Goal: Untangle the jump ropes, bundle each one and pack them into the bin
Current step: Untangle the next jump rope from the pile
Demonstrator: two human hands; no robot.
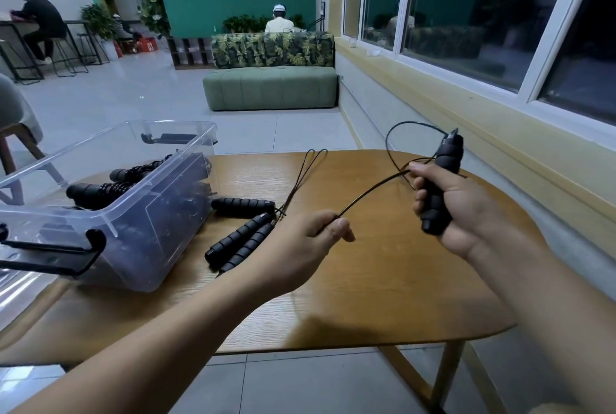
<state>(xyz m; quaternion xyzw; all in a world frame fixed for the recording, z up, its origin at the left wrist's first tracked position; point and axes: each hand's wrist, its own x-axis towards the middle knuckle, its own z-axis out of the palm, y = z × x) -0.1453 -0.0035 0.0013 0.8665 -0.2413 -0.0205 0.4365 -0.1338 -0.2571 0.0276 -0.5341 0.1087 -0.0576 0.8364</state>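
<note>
"Two hands in view. What is each one doing?"

"My right hand (463, 213) is curled round a black foam handle (441, 180). I'm holding it off the desk (383, 280), cable end up and tilted a little away from me. My left hand (300, 243) pinches the thin black cable (370, 192) between thumb and fingers, lower down and nearer the middle of the desk."

"And the cable between them?"

"It rises in a shallow arc from the left hand's pinch to the right hand's fingers. From there it loops round above that hand to the top of the handle."

"Where is the other rope gear?"

"Three handles (243, 207) lie on the desk just beside the clear bin (140, 253), one crosswise and two side by side. Narrow cable loops (311, 163) stretch from them toward the desk's far edge. The bin sits open-topped on the left of the desk. Inside it are bundled ropes (100, 192), cable wound round their handles. How many, I can't tell from my feed."
</note>
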